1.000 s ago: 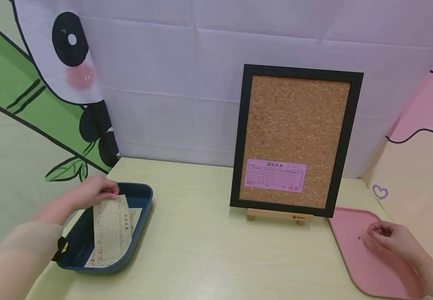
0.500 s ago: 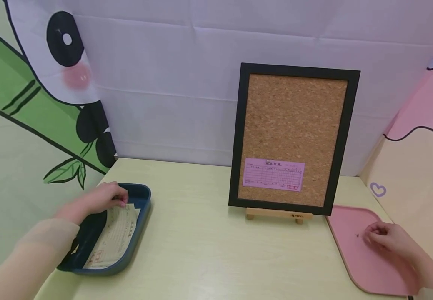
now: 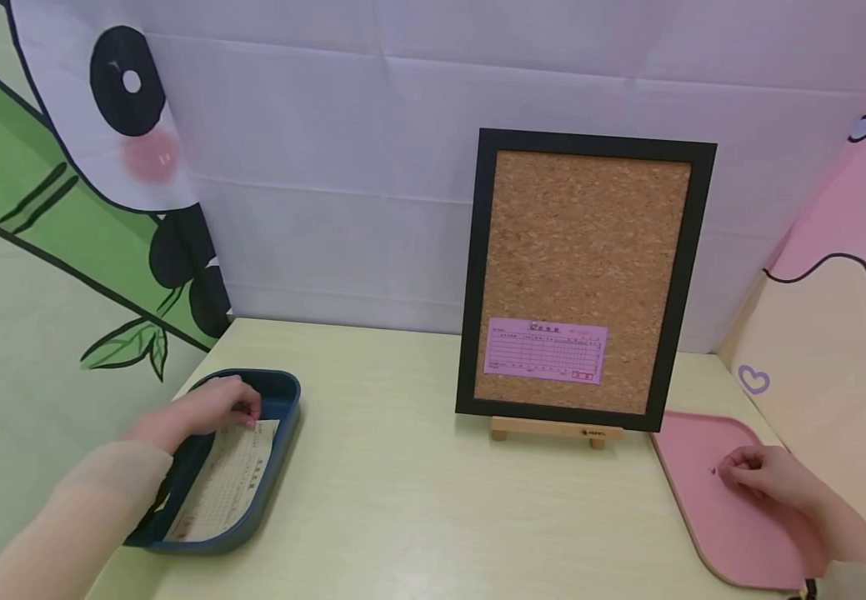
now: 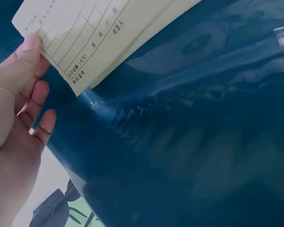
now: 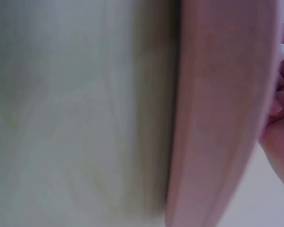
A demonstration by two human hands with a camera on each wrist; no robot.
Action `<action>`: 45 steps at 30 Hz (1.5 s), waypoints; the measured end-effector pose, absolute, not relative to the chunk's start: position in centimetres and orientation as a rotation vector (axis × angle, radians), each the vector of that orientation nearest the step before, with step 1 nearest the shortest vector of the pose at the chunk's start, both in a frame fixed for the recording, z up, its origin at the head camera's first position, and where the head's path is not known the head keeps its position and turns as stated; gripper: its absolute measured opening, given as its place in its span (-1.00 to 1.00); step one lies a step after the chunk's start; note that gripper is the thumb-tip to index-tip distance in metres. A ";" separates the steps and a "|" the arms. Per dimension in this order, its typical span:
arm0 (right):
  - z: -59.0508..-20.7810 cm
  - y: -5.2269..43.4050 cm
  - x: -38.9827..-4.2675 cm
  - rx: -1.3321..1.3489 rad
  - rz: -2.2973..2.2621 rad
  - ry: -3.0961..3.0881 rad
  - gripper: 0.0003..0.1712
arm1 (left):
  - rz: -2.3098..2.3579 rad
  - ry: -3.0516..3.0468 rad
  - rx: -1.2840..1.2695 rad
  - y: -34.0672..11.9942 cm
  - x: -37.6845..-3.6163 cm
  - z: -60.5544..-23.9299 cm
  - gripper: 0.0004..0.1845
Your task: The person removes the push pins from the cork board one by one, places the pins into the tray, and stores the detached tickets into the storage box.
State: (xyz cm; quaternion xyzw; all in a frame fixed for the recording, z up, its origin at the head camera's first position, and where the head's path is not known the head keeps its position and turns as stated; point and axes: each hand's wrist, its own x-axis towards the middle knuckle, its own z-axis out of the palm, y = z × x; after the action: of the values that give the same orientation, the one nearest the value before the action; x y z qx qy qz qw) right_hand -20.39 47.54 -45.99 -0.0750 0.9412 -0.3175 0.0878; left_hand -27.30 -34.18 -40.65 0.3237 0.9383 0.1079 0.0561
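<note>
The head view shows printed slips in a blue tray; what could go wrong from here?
The printed slips overlap where the left grip pinches one, so two might lift together. The purple form seems held by one pin near its top edge, so it could swing if brushed. The right grip is near a tiny object on the pink tray and might knock it.

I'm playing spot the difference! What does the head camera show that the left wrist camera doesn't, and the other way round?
Only the head view shows the cork board on its wooden stand, the purple slip on it, the pink tray and the right hand.

Only the left wrist view shows the palm side of the left hand, and the cream paper slip close enough to read some printing.

Both show that left hand at the cream paper slip in the blue tray.
</note>
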 end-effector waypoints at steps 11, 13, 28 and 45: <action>-46.0 47.8 -20.6 -0.239 -0.899 2.801 -0.70 | 0.290 2.847 0.877 -34.0 -27.3 -40.9 -0.88; -45.7 47.8 -20.5 -0.237 -0.886 2.796 -0.69 | 0.300 2.844 0.876 -33.9 -27.4 -40.8 -0.92; -41.9 47.4 -19.9 -0.258 -0.822 2.925 -0.76 | 0.332 2.985 0.881 -32.1 -27.1 -37.1 -0.83; -36.1 44.6 -19.8 -0.315 -0.896 3.146 -0.81 | 0.328 3.237 0.649 -27.6 -24.2 -32.5 -0.71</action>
State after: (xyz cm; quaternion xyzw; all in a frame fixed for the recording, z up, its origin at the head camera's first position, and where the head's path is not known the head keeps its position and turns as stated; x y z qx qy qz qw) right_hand -19.80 44.58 -36.06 -0.0957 0.9548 -0.2719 -0.0725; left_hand -24.19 -27.62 -32.50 0.1949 0.9719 0.0986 -0.0880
